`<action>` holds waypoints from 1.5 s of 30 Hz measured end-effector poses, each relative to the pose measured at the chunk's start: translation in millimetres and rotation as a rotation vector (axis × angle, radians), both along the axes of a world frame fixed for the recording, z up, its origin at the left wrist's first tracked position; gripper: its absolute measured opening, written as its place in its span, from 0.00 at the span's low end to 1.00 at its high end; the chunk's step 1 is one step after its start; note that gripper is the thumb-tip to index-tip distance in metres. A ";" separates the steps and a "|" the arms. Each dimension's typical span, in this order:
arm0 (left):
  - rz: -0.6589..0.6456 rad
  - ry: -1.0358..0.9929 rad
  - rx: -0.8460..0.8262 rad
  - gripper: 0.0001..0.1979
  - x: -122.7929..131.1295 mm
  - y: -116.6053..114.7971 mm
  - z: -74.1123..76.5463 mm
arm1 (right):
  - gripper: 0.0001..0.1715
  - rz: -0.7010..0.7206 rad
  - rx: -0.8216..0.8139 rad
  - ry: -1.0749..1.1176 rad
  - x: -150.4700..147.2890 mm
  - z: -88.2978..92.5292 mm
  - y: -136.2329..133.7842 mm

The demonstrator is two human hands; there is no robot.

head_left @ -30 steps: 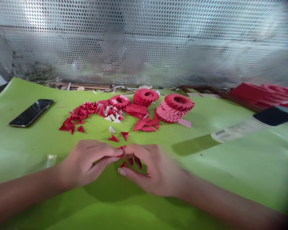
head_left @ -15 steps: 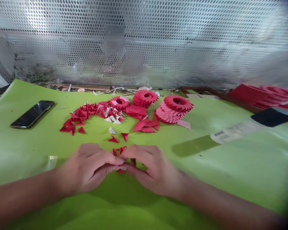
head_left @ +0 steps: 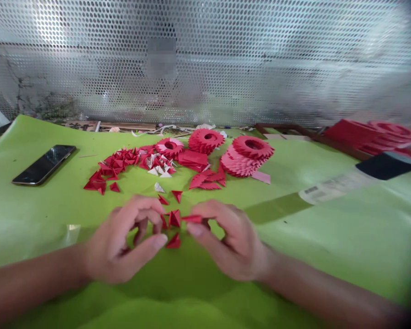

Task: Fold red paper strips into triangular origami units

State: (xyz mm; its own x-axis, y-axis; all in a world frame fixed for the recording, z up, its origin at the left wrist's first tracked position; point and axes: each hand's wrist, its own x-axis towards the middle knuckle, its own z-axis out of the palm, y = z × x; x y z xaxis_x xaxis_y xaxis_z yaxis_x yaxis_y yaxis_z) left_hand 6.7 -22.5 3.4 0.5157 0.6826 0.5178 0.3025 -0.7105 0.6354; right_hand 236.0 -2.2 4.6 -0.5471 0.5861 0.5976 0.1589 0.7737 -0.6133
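Red paper triangle (head_left: pixel 192 219) sits pinched flat by the right hand (head_left: pixel 231 240), its point aimed at a small folded cluster (head_left: pixel 173 218) beside the loosely curled left hand (head_left: pixel 121 240), grip unclear; spare triangles (head_left: pixel 113 164) lie within easy reach on the green sheet (head_left: pixel 55 205).

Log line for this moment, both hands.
left hand: curled by red triangles, grip unclear | right hand: pinching red folded piece | beyond: paper rings, phone
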 end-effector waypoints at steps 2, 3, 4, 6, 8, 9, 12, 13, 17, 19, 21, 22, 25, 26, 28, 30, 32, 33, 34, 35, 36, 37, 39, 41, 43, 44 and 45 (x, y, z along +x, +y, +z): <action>0.007 0.103 -0.084 0.09 -2.0 -0.2 -2.2 | 0.09 -0.025 -0.008 0.076 4.4 -0.5 1.6; -0.005 0.203 -0.116 0.10 -1.9 -0.4 -2.9 | 0.11 -0.032 -0.022 0.102 5.7 -1.2 2.5; -0.019 0.314 -0.140 0.12 -0.8 -0.7 -3.4 | 0.12 -0.033 -0.038 0.109 6.2 -2.0 3.2; -0.018 0.501 -0.171 0.14 4.1 -1.7 -4.6 | 0.14 -0.033 -0.054 0.078 4.3 -3.0 4.2; -0.001 0.596 -0.177 0.13 10.2 -2.4 -6.7 | 0.17 -0.026 -0.043 0.009 0.0 -2.6 4.2; -0.007 0.620 -0.158 0.11 12.5 -2.1 -8.1 | 0.18 -0.017 -0.033 -0.021 -2.4 -2.0 4.0; -0.024 0.629 -0.080 0.11 13.0 4.1 -12.4 | 0.17 0.011 -0.022 -0.068 -7.1 -1.2 3.8; -0.019 0.628 -0.065 0.11 10.7 8.5 -13.4 | 0.17 0.003 -0.024 -0.083 -7.6 -2.0 4.1; 0.136 0.627 -0.029 0.14 -4.4 33.8 -13.0 | 0.18 -0.077 0.002 -0.137 -6.0 -8.5 7.4; 0.262 0.576 -0.026 0.15 -11.0 44.3 -11.3 | 0.19 -0.085 0.003 -0.178 -4.8 -9.5 8.8; 0.322 0.490 -0.062 0.14 -14.2 48.6 -10.0 | 0.21 -0.079 -0.037 -0.231 -3.9 -7.9 9.4; 0.329 0.440 -0.085 0.14 -14.4 48.2 -9.5 | 0.22 -0.074 -0.064 -0.250 -3.5 -6.6 9.6; 0.269 0.325 -0.168 0.14 -10.8 40.4 -8.9 | 0.23 -0.044 -0.125 -0.291 -1.9 -3.5 10.4; 0.228 0.312 -0.194 0.13 -9.1 37.2 -8.7 | 0.23 -0.024 -0.133 -0.295 -1.4 -3.0 10.8; 0.149 0.300 -0.223 0.11 -6.1 32.2 -8.0 | 0.18 0.006 -0.125 -0.288 -0.5 -2.6 11.4; 0.113 0.282 -0.235 0.10 -5.1 30.1 -6.9 | 0.16 -0.003 -0.112 -0.270 -0.3 -2.2 11.4; 0.131 0.250 -0.256 0.09 -6.0 30.5 -6.3 | 0.17 -0.036 -0.116 -0.263 -0.7 -1.7 10.8; 0.148 0.231 -0.269 0.08 -6.9 31.2 -6.3 | 0.18 -0.056 -0.132 -0.264 -0.8 -1.6 10.5; 0.164 0.215 -0.280 0.08 -8.0 31.8 -6.7 | 0.20 -0.078 -0.157 -0.267 -0.7 -1.8 10.3; 0.179 0.203 -0.290 0.09 -9.0 32.2 -7.2 | 0.22 -0.091 -0.183 -0.265 -0.3 -2.5 10.3; 0.193 0.195 -0.301 0.09 -9.9 32.3 -7.9 | 0.23 -0.094 -0.211 -0.261 0.4 -3.7 10.5; 0.206 0.189 -0.313 0.10 -10.4 32.0 -8.7 | 0.24 -0.089 -0.234 -0.251 1.5 -5.4 11.1; 0.229 0.184 -0.339 0.11 -10.1 29.8 -9.5 | 0.26 -0.058 -0.270 -0.221 4.4 -10.0 12.8; 0.245 0.192 -0.361 0.13 -8.3 26.3 -9.2 | 0.27 -0.023 -0.305 -0.186 7.2 -14.9 14.6; 0.246 0.217 -0.382 0.15 -5.9 22.4 -8.1 | 0.28 -0.003 -0.354 -0.149 9.1 -18.1 16.0; 0.241 0.232 -0.390 0.16 -4.8 20.8 -7.6 | 0.27 0.008 -0.374 -0.133 9.6 -18.7 16.4; 0.238 0.240 -0.397 0.16 -4.0 19.5 -7.3 | 0.27 0.015 -0.385 -0.123 9.7 -18.5 16.5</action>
